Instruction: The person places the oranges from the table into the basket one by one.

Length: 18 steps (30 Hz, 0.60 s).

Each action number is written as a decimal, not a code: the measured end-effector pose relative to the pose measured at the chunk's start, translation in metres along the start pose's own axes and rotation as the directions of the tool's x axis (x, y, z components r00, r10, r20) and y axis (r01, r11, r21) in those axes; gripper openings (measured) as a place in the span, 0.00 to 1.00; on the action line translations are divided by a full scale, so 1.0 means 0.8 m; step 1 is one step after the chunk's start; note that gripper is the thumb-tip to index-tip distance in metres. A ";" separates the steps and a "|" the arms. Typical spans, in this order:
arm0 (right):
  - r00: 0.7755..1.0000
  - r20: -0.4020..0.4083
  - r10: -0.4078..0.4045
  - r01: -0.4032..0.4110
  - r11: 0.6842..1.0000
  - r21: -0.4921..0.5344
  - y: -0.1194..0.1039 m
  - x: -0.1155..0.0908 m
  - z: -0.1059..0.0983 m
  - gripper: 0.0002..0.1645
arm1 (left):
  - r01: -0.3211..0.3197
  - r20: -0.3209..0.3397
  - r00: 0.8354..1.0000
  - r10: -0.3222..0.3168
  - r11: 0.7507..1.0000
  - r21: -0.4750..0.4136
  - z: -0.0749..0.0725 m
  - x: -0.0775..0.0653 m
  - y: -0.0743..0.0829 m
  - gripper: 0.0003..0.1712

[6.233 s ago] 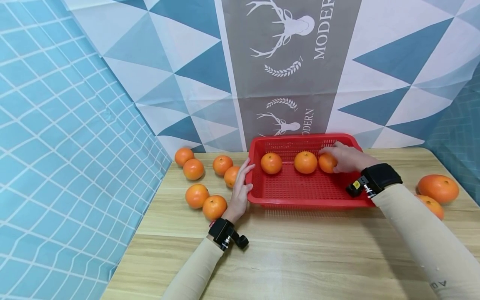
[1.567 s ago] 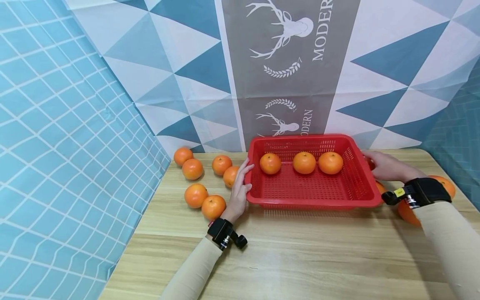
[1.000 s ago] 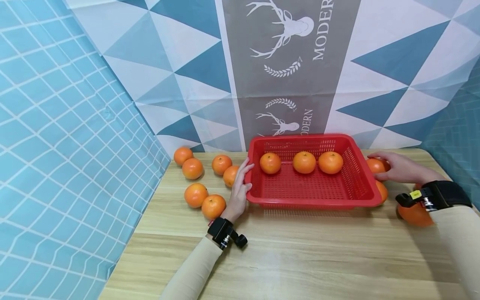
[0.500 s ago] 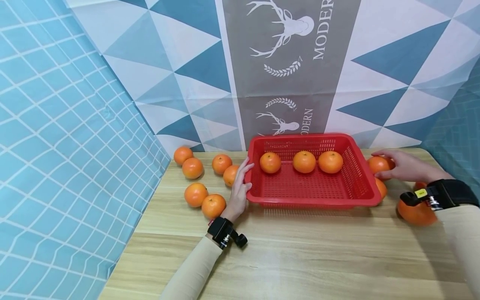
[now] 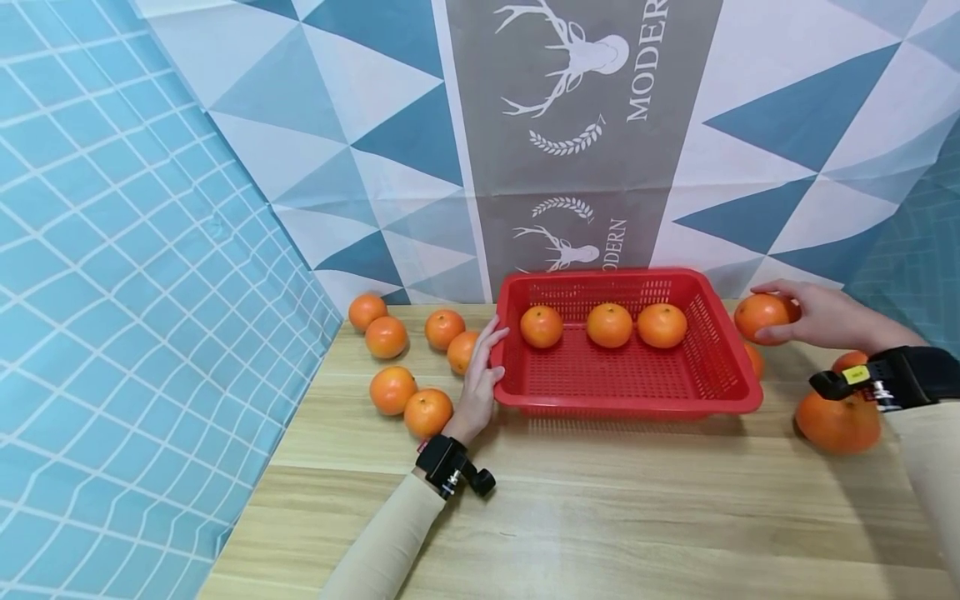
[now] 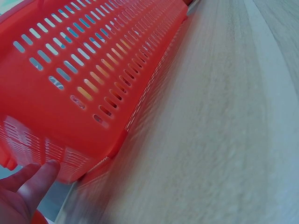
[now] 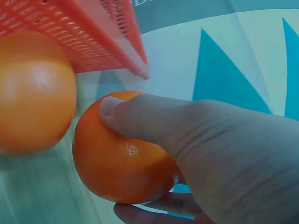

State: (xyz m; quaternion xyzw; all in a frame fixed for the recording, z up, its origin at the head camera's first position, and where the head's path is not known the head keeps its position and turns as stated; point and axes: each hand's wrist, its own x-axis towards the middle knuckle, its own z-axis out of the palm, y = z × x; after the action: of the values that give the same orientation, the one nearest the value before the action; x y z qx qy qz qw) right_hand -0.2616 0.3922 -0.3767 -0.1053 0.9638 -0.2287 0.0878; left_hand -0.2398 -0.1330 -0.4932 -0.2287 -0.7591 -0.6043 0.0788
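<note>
A red plastic basket (image 5: 600, 407) with slotted walls stands against the back wall, with three oranges in a row inside, such as the middle orange (image 5: 609, 325). My left hand (image 5: 477, 387) rests on the basket's left end, its straight fingers touching the rim and wall. Beyond the right end, my right hand (image 5: 821, 317) holds an orange (image 7: 124, 154) between thumb and fingers, raised to about rim height. Another orange (image 7: 35, 93) sits close under the basket's right side, partly hidden by the rim in the head view.
Several oranges lie left of the basket, including an orange (image 5: 428, 412) beside my left wrist. A larger orange fruit (image 5: 836, 423) lies at the right under my forearm, with another fruit (image 5: 850, 361) behind it. Patterned cloth closes off the table's (image 5: 600, 508) back and left.
My right hand has let go of the rightmost orange in the basket, moved out to the right, gripped another orange beside it and lifted it. The left hand stays put.
</note>
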 end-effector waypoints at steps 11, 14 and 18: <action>0.993 -0.115 0.001 -0.004 1.000 -0.021 -0.017 -0.010 -0.037 0.53 | 0.007 0.009 1.000 -0.007 1.000 -0.015 0.001 -0.001 0.000 0.41; 0.985 -0.172 -0.004 -0.001 0.999 -0.033 -0.027 -0.011 -0.047 0.51 | 0.002 0.007 1.000 -0.002 1.000 -0.011 0.001 -0.001 0.000 0.41; 0.977 -0.213 -0.008 0.002 1.000 -0.028 -0.040 -0.012 -0.057 0.51 | -0.025 0.002 1.000 0.025 0.999 0.021 0.000 -0.001 -0.009 0.41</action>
State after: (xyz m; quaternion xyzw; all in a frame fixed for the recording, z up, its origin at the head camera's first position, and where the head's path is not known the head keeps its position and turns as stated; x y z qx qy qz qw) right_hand -0.2569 0.3863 -0.3206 -0.0838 0.9704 -0.2256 -0.0181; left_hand -0.2424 -0.1346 -0.4996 -0.2379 -0.7625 -0.5952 0.0881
